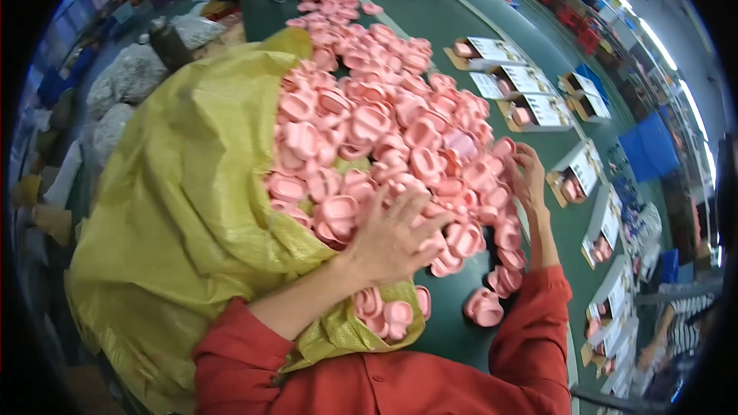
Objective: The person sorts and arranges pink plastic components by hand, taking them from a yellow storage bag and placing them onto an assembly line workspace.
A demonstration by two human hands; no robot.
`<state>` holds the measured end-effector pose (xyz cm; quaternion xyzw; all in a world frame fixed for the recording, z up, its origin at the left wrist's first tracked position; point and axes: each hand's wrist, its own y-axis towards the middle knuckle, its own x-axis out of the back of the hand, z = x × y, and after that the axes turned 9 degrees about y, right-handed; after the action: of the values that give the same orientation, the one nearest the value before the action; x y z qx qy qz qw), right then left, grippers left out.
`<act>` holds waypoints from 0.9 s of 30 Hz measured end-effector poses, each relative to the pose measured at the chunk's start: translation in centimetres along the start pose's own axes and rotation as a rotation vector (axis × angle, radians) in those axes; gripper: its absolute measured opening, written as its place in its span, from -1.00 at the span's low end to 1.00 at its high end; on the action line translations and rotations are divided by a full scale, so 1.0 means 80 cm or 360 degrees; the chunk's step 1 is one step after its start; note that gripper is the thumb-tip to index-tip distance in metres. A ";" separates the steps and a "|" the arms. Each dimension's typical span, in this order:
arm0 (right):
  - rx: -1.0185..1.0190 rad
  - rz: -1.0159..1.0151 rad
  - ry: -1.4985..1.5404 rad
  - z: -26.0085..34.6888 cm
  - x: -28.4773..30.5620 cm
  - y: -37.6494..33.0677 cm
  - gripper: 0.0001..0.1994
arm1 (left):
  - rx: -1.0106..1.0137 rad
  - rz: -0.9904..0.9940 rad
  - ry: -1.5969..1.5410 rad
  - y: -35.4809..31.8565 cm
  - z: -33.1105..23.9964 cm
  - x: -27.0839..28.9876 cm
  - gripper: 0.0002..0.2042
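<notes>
A large heap of pink oval plastic pieces point(369, 123), looking like small rimmed dishes, spills from a yellow woven sack point(192, 146) over a green work surface. My left hand point(392, 234) rests palm down on the near part of the heap, its fingers spread. At the heap's right edge my right hand point(529, 177) has its fingers curled round a pink plastic piece point(504, 147), which they partly hide. More pink pieces point(388, 319) lie in the sack's fold below my left wrist, and a few point(484, 307) sit beside my right forearm.
Open white boxes point(538, 111) with pink pieces inside stand along the green conveyor belt point(538, 154) to the right. A blue bin point(649, 146) is beyond it. Another person's arm point(657, 346) shows at lower right. Clear plastic bags point(127, 81) are piled at left.
</notes>
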<state>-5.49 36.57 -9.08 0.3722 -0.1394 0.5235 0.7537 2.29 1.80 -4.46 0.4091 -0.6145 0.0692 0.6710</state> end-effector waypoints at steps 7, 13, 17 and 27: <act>-0.0280 0.0030 -0.0096 -0.051 0.021 -0.014 -0.77 | 0.0007 -0.0013 -0.0091 -0.001 0.008 0.009 -0.50; -0.0177 0.0133 -0.0133 -0.065 0.046 -0.038 -0.84 | -0.0016 -0.0018 -0.0113 -0.003 0.004 0.002 -0.51; -0.0199 0.0078 -0.0145 -0.070 0.047 -0.044 -0.87 | -0.0022 0.0009 -0.0107 -0.005 0.004 -0.002 -0.51; -0.0193 -0.0332 -0.1046 -0.107 0.086 0.002 -0.74 | -0.0033 0.0017 -0.0077 -0.002 0.011 -0.003 -0.50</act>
<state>-4.31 47.38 -10.73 0.4875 -0.3667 0.2865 0.7388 1.67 1.24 -4.87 0.4006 -0.6334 0.0564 0.6597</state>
